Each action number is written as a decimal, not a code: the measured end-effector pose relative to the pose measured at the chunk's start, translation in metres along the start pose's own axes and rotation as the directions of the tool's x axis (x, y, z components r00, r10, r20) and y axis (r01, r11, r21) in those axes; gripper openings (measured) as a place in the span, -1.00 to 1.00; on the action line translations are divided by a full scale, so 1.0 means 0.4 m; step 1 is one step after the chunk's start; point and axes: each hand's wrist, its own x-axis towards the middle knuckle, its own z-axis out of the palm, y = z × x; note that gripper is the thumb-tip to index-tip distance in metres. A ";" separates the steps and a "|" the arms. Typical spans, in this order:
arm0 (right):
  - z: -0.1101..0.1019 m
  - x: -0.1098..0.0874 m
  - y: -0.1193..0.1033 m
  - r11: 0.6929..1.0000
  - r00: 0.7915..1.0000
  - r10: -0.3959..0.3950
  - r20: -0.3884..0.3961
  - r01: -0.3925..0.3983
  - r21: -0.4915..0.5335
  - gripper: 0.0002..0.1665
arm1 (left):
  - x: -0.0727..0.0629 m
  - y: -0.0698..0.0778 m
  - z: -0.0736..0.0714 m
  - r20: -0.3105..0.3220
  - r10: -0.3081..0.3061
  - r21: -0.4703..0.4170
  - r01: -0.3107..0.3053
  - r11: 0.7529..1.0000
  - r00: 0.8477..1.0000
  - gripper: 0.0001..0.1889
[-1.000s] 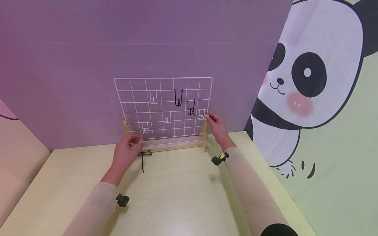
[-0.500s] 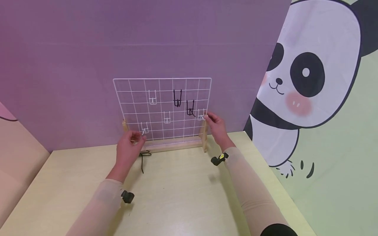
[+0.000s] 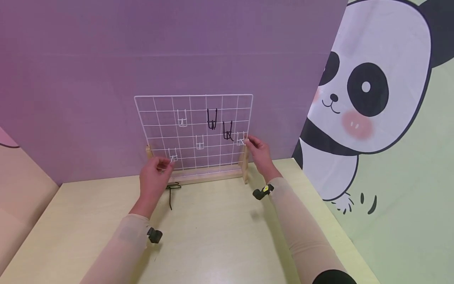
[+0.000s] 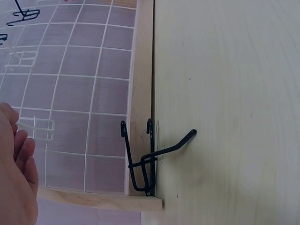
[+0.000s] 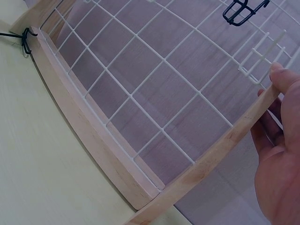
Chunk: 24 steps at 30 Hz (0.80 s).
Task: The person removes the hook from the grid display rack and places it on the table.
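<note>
Left hand (image 3: 154,177) pinches white hook (image 3: 173,157), apparently seating it, right hand (image 3: 260,153) clamped on wooden upright (image 5: 201,164); next move likely calls for release, then black hook (image 4: 158,153) below left hand.

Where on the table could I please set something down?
Free: the table between the left sleeve and right sleeve, before the rack, and outside the left sleeve. Crowded: the rack's left end, by the loose hook and left hand.

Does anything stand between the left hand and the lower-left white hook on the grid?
Nothing visible: the left hand is right at the white hook. The black hook sits by the wooden base, lower in the head view, not between them.
</note>
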 end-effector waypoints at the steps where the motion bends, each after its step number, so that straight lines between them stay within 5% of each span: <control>1: 0.000 0.000 0.000 1.000 1.000 -0.002 0.002 0.002 0.000 -0.54 | 0.000 -0.001 0.000 -0.009 0.004 0.003 -0.004 1.000 1.000 -0.83; 24: 0.001 0.002 0.004 1.000 1.000 -0.009 0.002 0.009 0.004 -0.54 | -0.002 -0.014 0.014 -0.118 0.133 0.079 -0.124 0.989 0.984 -0.89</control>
